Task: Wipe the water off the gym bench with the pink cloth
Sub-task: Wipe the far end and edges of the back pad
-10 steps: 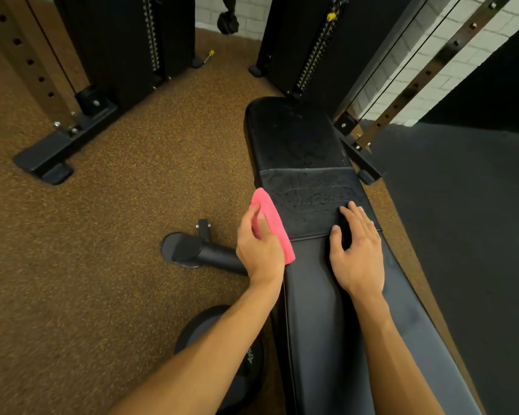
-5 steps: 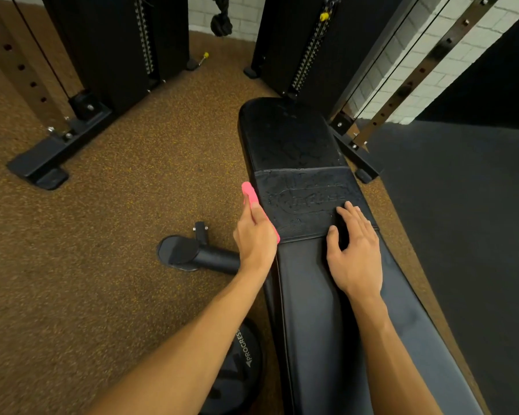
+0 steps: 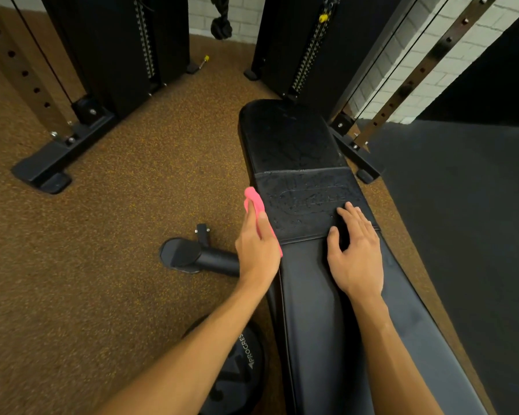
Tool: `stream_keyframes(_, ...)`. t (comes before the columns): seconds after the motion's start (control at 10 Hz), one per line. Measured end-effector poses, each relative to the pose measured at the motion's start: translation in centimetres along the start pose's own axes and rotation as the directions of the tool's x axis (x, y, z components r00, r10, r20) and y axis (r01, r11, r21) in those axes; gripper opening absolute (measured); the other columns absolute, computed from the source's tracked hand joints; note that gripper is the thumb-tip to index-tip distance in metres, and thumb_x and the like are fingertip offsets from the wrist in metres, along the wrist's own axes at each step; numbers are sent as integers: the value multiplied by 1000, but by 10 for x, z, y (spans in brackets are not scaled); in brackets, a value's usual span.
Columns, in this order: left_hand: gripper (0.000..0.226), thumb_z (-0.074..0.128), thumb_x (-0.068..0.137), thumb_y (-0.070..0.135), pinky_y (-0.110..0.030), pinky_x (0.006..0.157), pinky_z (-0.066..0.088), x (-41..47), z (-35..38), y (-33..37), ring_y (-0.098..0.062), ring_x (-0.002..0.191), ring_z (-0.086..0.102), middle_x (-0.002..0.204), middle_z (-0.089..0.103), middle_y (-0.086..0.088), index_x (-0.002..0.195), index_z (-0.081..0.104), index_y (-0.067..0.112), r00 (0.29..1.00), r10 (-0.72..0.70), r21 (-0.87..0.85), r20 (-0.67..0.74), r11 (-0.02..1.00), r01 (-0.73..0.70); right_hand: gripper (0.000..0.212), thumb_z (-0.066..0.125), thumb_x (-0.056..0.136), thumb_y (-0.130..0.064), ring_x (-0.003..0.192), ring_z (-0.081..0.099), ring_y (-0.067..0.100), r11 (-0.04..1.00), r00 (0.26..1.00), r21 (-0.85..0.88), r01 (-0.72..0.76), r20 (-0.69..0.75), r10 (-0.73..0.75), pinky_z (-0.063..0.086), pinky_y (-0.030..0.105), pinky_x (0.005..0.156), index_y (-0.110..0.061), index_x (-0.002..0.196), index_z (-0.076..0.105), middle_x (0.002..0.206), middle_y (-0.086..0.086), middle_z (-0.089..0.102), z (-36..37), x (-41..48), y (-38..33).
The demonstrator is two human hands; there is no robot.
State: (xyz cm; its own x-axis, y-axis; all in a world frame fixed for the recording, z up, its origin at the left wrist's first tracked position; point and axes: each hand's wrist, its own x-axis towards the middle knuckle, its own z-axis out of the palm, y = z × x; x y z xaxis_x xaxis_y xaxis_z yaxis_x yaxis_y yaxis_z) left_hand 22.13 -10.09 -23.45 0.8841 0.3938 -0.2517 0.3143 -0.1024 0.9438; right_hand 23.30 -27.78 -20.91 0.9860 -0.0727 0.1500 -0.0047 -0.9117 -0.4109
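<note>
The left hand [image 3: 258,250] grasps the pink cloth [image 3: 253,200] at the gym bench [image 3: 321,295]'s nine-o'clock edge, beside its wet, beaded panel. The right hand [image 3: 357,250] lies flat and released on the pad, fingertips toward twelve o'clock.

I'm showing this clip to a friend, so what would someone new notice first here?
The bright pink cloth, held in the left hand at the left edge of the long black padded gym bench. Next, the right hand lying flat on the bench, and water beading on the textured black band ahead of both hands.
</note>
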Motion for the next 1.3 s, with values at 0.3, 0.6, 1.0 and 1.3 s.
stream_keyframes(0.3, 53, 30, 115, 34, -9, 119, 15, 8, 3, 13, -11, 154, 31, 172, 27, 5, 168, 21, 28, 998, 43, -14, -43, 999, -44, 49, 48, 109, -37, 160, 21, 6, 1000, 1000, -11, -9, 7, 9, 16, 37, 133, -26, 156, 50, 169, -10, 37, 0, 1, 1)
stream_keyframes(0.6, 54, 32, 115, 25, -18, 126, 9, 11, 1, 12, -16, 160, 20, 173, 25, -2, 167, 22, 16, 995, 92, 9, -43, 996, -91, 48, 48, 109, -36, 160, 21, 6, 1000, 1000, 6, -3, -6, 3, 15, 36, 133, -25, 156, 51, 169, -10, 38, 1, 5, -5)
stream_keyframes(1.0, 60, 34, 111, 35, -7, 122, 4, -69, -13, -18, -12, 163, 2, 176, 7, 0, 167, 21, 20, 939, 324, 134, 117, 932, -338, 46, 50, 109, -33, 160, 23, 7, 999, 1000, 32, -2, -12, 2, 16, 36, 133, -22, 154, 53, 168, -8, 40, 3, 3, -1)
stream_keyframes(1.3, 63, 43, 111, 10, -50, 132, 6, -53, -17, -15, -30, 161, -19, 177, -3, -8, 168, 17, 10, 741, 513, 472, 434, 571, -672, 40, 53, 108, -29, 157, 31, 9, 993, 996, 115, -37, -73, 45, 24, 31, 128, -20, 146, 61, 161, -7, 50, 1, -4, 1)
